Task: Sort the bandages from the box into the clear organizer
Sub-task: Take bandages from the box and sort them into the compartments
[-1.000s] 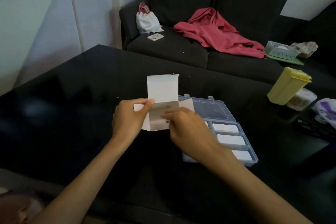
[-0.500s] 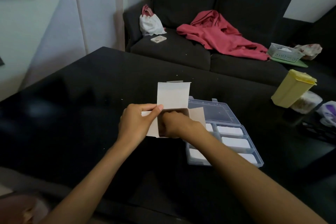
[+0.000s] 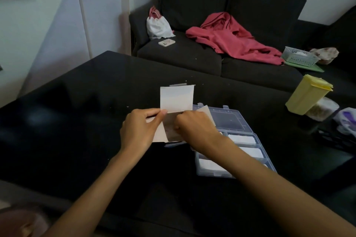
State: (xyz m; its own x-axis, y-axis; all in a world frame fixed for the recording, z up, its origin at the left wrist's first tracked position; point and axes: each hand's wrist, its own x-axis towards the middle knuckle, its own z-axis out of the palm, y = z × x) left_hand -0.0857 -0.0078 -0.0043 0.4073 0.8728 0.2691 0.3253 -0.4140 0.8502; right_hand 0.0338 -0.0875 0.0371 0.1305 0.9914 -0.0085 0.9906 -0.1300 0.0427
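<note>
I see my left hand gripping the small white box by its left side, thumb laid across the front just under the raised lid flap. The box is held up above the black bench, its opening turned toward me. My right hand has its fingers curled down into the open box; whether they pinch a bandage inside I cannot tell, since the knuckles hide the fingertips. The clear organizer lies on the bench just behind and to the right of the box, lid swung open away from me. White bandages lie in at least 3 of its compartments, partly covered by my right forearm. A yellow container stands well apart, near the bench's right edge.
</note>
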